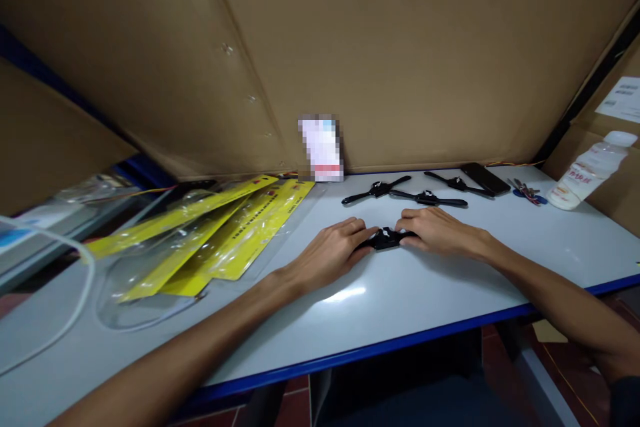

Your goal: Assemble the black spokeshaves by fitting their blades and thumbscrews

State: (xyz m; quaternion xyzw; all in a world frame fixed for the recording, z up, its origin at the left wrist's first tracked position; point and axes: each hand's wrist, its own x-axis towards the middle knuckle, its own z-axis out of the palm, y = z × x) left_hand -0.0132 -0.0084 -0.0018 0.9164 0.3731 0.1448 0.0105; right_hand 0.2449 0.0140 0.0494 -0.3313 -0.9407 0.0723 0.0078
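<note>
A black spokeshave [385, 238] with a silvery piece at its middle is held low at the table, one handle in each hand. My left hand [341, 243] is closed around its left handle, and my right hand [434, 230] grips the right one. Behind them lie three similar tools: a spokeshave [376, 191] at the left, another spokeshave [428, 198] in the middle, and a third spokeshave [457, 184] at the right. My fingers cover most of the held tool's handles.
Yellow cards in clear plastic packs [235, 233] overlap on the left, near a white cable [83, 300]. A blurred-out upright screen [324, 149] leans on the cardboard wall [400, 53]. Rightward are a black phone [485, 179], keys [526, 192] and a white bottle [585, 173].
</note>
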